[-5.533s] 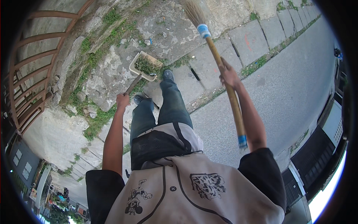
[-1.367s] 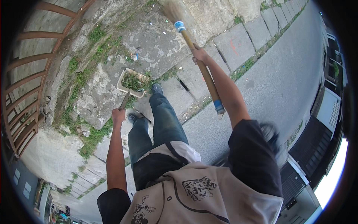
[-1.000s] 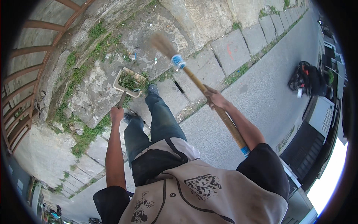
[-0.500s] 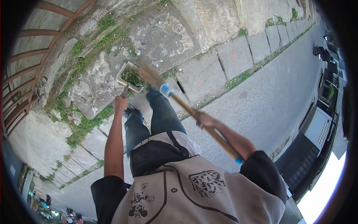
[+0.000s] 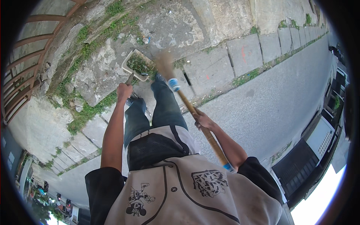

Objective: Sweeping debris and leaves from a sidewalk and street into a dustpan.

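Fingers of the right hand (image 5: 203,119) wrapped round the broom (image 5: 184,99), and its blurred bristles (image 5: 164,64) have swung off the right edge of the dustpan (image 5: 139,77), now just right of it! The left hand (image 5: 124,91) stays closed on the dustpan's handle; green weeds (image 5: 139,65) sit inside the dustpan.

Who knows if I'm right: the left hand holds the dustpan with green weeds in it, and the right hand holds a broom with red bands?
Not quite: the bands on the broom are blue and white, not red, as the head view shows. The left hand does hold the dustpan with green weeds, and the right hand the broom.
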Motion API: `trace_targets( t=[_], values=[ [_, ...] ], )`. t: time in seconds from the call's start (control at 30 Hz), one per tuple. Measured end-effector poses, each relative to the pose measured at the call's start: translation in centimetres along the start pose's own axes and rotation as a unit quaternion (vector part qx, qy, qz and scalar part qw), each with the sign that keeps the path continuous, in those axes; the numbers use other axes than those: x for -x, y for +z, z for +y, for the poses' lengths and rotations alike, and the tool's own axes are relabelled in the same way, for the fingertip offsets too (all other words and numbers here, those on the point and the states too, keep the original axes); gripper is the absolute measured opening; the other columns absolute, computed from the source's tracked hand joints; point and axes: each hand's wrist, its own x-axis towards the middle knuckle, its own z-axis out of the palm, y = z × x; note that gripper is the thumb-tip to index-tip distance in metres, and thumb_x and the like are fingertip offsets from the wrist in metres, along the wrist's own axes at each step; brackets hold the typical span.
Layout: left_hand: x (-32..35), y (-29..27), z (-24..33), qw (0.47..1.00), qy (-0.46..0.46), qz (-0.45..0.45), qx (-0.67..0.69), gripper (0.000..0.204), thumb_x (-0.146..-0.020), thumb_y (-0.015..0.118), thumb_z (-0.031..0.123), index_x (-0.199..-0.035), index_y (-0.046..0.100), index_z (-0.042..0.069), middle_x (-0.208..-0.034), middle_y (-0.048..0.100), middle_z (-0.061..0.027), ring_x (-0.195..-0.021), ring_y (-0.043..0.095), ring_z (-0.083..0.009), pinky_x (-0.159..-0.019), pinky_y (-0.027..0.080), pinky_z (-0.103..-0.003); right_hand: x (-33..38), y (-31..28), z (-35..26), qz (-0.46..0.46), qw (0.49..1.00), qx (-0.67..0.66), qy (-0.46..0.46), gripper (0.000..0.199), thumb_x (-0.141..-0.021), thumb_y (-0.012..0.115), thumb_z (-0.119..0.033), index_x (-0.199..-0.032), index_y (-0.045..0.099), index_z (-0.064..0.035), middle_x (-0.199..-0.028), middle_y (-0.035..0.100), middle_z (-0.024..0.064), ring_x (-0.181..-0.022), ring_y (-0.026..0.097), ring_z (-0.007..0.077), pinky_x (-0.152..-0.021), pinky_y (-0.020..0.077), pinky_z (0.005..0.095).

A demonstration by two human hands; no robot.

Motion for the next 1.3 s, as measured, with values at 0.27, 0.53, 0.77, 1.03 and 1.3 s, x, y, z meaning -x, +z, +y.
trace_targets(
  t=[0.27,0.53,0.77,1.03,1.3],
  values=[
    [-0.1,0.1,-0.6,1.000,0.022,0.011,-0.012,0.035,-0.076,0.059,0.024,-0.089,0.065,-0.008,-0.081,0.066,-0.0289,-0.073,0.068,-0.0371,-0.074,0.054,-0.043,9.9,1.0,-1.8,-0.110,0.990,-0.023,0.082,0.061,-0.096,0.045,-0.028,-0.150,0.019,-0.0220,-0.065,0.039,-0.0006,-0.050,0.044,0.0090,-0.043,0.0428,0.0259],
    [-0.1,0.0,-1.4,0.999,0.026,0.019,-0.026,0.034,-0.077,0.058,0.024,-0.088,0.065,-0.008,-0.081,0.066,-0.0295,-0.073,0.069,-0.0365,-0.074,0.054,-0.043,3.9,-2.3,9.6,0.159,0.984,-0.079,0.018,0.055,-0.097,0.043,-0.027,-0.148,0.023,-0.0219,-0.063,0.042,0.0021,-0.043,0.045,0.0103,-0.038,0.0443,0.0283],
    [-1.0,0.2,-0.8,0.999,0.017,-0.025,-0.026,0.037,-0.078,0.057,0.024,-0.089,0.065,-0.010,-0.081,0.066,-0.0292,-0.073,0.069,-0.0361,-0.076,0.054,-0.043,-1.9,-0.5,10.3,0.024,0.984,-0.162,0.066,0.058,-0.096,0.044,-0.026,-0.149,0.020,-0.0237,-0.063,0.047,0.0060,-0.044,0.045,0.0120,-0.039,0.0437,0.0282],
    [-2.1,-0.1,-0.9,0.998,0.016,-0.038,-0.050,0.038,-0.079,0.055,0.025,-0.085,0.065,-0.011,-0.072,0.066,-0.0254,-0.067,0.069,-0.0344,-0.074,0.054,-0.041,11.8,-1.7,7.6,0.031,0.981,-0.176,0.074,0.056,-0.097,0.040,-0.029,-0.149,0.020,-0.0241,-0.059,0.045,0.0039,-0.043,0.045,0.0115,-0.039,0.0423,0.0272],
    [-0.8,0.4,-1.5,0.998,0.041,-0.004,-0.049,0.039,-0.079,0.058,0.029,-0.085,0.066,-0.010,-0.073,0.066,-0.0256,-0.068,0.069,-0.0339,-0.072,0.054,-0.041,0.8,-8.2,0.5,0.164,0.980,-0.025,-0.114,0.055,-0.097,0.039,-0.026,-0.148,0.023,-0.0118,-0.059,0.046,0.0039,-0.041,0.044,0.0113,-0.037,0.0414,0.0264]
  ],
)
